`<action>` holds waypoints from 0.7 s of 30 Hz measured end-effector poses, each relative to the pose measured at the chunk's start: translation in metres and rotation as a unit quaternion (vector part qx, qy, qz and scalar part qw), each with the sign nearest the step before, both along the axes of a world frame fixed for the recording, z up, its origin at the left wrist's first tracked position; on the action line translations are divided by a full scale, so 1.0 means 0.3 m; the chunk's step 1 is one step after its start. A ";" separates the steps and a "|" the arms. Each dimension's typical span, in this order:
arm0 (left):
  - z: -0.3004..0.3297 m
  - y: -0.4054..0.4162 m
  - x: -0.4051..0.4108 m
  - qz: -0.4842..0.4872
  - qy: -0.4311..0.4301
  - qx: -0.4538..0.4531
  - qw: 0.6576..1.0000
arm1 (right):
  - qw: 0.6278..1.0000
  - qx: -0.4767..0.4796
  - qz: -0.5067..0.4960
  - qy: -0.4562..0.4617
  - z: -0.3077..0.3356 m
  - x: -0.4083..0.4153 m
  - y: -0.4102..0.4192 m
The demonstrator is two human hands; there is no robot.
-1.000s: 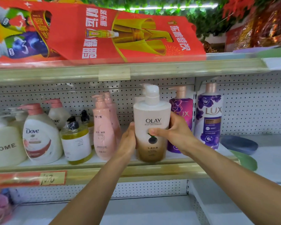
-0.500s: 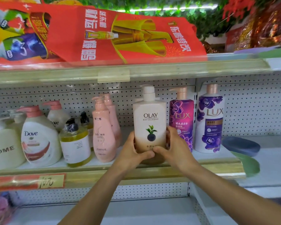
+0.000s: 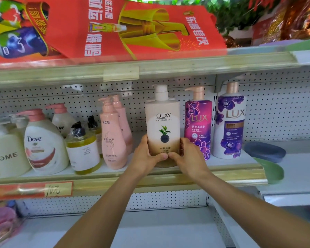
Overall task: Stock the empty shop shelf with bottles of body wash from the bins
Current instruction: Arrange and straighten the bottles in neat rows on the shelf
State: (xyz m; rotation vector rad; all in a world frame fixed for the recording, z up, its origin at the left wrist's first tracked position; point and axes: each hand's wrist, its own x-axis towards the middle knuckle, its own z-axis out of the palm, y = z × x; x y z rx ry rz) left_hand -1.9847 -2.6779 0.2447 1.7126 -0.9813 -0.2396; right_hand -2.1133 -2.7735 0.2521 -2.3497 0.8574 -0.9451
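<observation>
While my left hand (image 3: 146, 156) and right hand (image 3: 190, 156) clasp its base, fingers curled around it, the Olay bottle (image 3: 162, 129) stands upright at the shelf (image 3: 222, 173) front edge, label outward, pump up; pink bottle (image 3: 112, 138) left, Lux bottle (image 3: 198, 126) just right.

The head camera is looking forward, close to the shelf (image 3: 168, 173), at about its height. It is facing the pegboard back wall (image 3: 276, 111) straight on.
</observation>
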 end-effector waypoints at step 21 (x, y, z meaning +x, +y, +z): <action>0.001 0.358 0.048 0.175 -0.164 -0.071 0.968 | 0.980 0.007 0.145 -0.134 0.011 0.107 0.253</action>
